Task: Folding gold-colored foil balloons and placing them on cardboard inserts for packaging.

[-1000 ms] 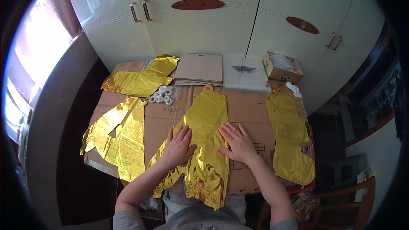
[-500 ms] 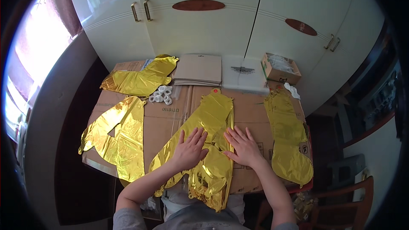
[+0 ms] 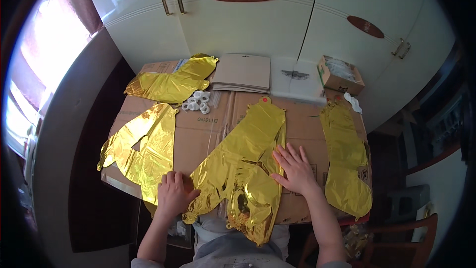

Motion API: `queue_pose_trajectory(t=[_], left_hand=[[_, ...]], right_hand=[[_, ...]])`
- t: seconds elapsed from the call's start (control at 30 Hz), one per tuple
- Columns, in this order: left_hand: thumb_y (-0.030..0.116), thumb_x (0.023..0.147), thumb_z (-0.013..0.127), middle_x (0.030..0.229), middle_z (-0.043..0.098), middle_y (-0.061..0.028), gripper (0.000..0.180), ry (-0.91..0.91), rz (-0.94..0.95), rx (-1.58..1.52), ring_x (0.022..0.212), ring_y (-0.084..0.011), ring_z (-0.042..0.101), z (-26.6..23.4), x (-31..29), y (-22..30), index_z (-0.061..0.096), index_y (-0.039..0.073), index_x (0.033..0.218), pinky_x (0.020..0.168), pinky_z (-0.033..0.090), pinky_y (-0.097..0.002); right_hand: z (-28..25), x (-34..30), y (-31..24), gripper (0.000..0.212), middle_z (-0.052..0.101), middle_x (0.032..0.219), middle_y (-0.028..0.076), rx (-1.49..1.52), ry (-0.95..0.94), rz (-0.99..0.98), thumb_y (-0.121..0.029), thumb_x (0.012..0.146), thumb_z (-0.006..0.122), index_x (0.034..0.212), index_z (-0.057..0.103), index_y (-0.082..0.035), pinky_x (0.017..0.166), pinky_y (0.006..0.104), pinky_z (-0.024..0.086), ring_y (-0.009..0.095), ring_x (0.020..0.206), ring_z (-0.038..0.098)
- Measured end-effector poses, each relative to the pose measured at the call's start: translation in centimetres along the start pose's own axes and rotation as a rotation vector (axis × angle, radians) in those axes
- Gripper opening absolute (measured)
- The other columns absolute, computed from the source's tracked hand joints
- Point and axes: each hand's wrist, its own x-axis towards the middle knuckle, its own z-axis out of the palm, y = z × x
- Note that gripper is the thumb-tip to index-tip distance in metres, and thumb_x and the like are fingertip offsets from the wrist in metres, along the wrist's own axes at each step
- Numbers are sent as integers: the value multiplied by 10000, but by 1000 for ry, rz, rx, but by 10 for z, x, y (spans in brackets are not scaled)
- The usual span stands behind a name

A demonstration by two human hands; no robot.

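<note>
A flat, uninflated gold foil balloon (image 3: 250, 141) lies in front of me, its near end crumpled and hanging over the table's front edge. My right hand (image 3: 296, 171) rests flat on its right edge, fingers spread. By the balloon's lower left end, my left hand (image 3: 173, 196) is lowered with fingers slightly bent and the thumb apart, nothing visible in it. Its fingers are close to the right edge of another gold foil balloon (image 3: 158, 144), shaped with a small gap in it. Whether the left fingertips touch either foil I cannot tell.
More gold foil balloons lie at the back left (image 3: 173, 84) and on the right (image 3: 344, 154). Behind are white ribbon rolls (image 3: 198, 101), stacked cardboard sheets (image 3: 243, 72) and an open box of clear packets (image 3: 341, 77). Cardboard (image 3: 198, 129) covers the table; a wooden chair (image 3: 411, 231) stands right.
My left hand has moved off the middle balloon, left and toward me, to its lower left end. My right hand stays on the right edge. The view has shifted slightly.
</note>
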Motion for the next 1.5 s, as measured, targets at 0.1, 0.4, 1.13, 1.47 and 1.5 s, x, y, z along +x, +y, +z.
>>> queue_pose_trajectory(t=[0.1, 0.4, 1.13, 1.47, 1.5], left_hand=[[395, 678, 820, 1003, 552, -168, 568, 23, 55, -59, 946, -353, 543, 6, -9, -3, 566, -14, 981, 796, 479, -432], [190, 810, 757, 876, 587, -83, 247, -436, -197, -1008, 827, -135, 594, -7, -3, 18, 649, -27, 858, 738, 488, -294], [298, 822, 701, 974, 618, -92, 215, -100, 689, -438, 987, -272, 590, 18, 20, 148, 660, 89, 851, 808, 445, -417], [356, 921, 586, 1429, 470, -115, 552, 17, 619, -189, 1361, -315, 391, 29, 95, 78, 463, 89, 1388, 1082, 323, -516], [368, 927, 576, 1481, 430, -111, 588, -11, 638, -153, 1417, -317, 334, 33, 101, 76, 429, 92, 1425, 1118, 293, -524]], right_hand=[[-3, -2, 0, 687, 379, 1532, 62, 11, -16, 5, -553, 913, 541, 1459, 424, -154, 1178, 568, 167, 313, 1428, 317], [-11, -10, 10, 701, 339, 1557, 21, 31, -84, 58, -582, 903, 534, 1474, 404, -196, 1190, 567, 127, 301, 1460, 245], [-18, 16, -49, 246, 629, 800, 91, 886, -3, 201, -127, 832, 689, 998, 523, -54, 684, 358, 513, 243, 761, 641], [5, 13, -40, 107, 616, 689, 10, 494, 290, -69, -60, 727, 632, 824, 640, -104, 751, 344, 426, 206, 712, 580], [6, 12, -39, 91, 626, 697, 13, 493, 283, -68, -66, 723, 629, 805, 635, -106, 741, 351, 424, 211, 717, 582]])
